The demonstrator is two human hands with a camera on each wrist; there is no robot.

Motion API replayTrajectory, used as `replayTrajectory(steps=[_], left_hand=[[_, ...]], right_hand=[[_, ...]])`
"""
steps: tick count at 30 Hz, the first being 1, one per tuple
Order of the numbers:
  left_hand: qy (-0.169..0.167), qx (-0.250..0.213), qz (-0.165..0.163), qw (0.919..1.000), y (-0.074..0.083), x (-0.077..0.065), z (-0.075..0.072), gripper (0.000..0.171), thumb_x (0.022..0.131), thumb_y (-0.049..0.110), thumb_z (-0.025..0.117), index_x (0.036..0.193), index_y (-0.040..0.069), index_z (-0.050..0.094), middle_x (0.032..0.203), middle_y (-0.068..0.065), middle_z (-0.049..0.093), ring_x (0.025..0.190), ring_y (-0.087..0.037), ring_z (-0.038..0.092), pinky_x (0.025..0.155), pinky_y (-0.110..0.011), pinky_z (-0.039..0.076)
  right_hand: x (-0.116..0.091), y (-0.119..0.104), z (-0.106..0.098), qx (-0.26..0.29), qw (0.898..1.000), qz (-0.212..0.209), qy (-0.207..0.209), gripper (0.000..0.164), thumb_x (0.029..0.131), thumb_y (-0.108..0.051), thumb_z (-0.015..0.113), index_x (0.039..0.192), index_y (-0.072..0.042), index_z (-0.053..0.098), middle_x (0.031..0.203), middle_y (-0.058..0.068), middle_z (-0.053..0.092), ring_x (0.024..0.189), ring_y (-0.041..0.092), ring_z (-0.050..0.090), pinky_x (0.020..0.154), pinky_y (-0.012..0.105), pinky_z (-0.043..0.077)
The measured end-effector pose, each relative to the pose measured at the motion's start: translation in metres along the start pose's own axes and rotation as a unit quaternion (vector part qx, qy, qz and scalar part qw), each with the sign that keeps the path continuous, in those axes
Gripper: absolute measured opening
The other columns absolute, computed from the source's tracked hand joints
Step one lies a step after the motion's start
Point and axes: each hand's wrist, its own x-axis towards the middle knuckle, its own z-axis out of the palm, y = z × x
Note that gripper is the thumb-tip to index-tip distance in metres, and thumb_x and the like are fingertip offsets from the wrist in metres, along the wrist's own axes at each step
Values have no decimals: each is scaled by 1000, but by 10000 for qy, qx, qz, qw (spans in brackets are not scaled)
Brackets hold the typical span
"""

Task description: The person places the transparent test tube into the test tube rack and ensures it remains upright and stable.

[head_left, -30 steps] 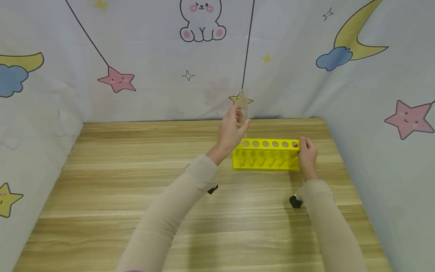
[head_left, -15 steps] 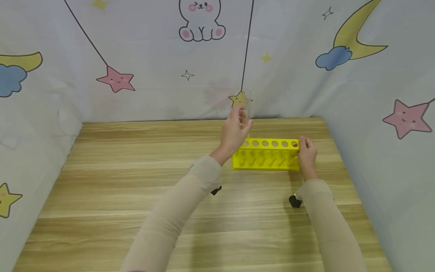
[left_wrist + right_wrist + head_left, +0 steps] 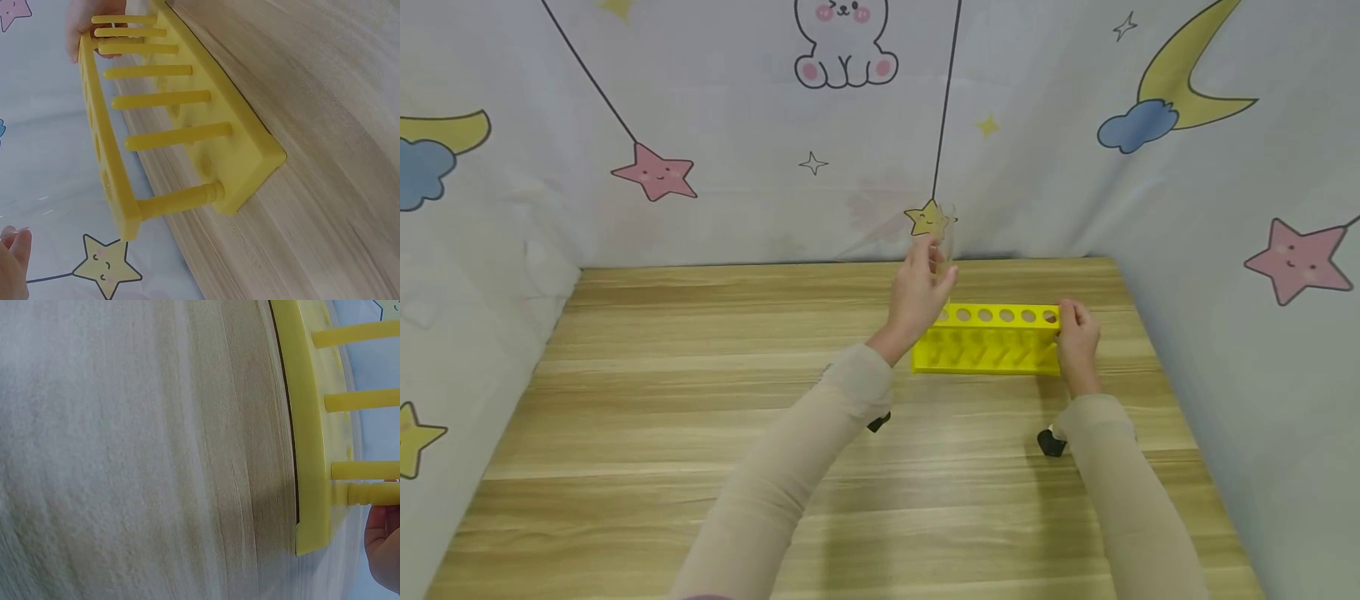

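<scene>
Clear tube [image 3: 947,237]: held roughly upright above the left end of the yellow rack [image 3: 985,326], pinched between thumb and fingers of the left hand [image 3: 917,290]. Tube's lower end comes close to the leftmost visible hole; whether inside it or behind, cannot tell. Right hand [image 3: 1078,340] grips the rack's right end, at the end post [image 3: 375,494]. Rack stands upright on the wooden tabletop [image 3: 625,433].

Compared with 1.0 s earlier: left hand and tube shifted slightly right, tube top marginally lower. Rack and right hand unchanged. Versus 0.5 s earlier: almost no displacement.
</scene>
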Motion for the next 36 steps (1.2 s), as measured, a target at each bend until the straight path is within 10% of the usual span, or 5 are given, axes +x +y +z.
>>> replayTrajectory(steps=[36], left_hand=[[-205,444,144,9987,-16,-13,17,35,84,21,58,113,10,40,91,-4,54,78,-14,53,66,-22,46]], right_hand=[[1,1,0,-2,10000,43,-10,32,91,-28,45,94,1,59,67,-10,56,63,3,51,45,13,36]])
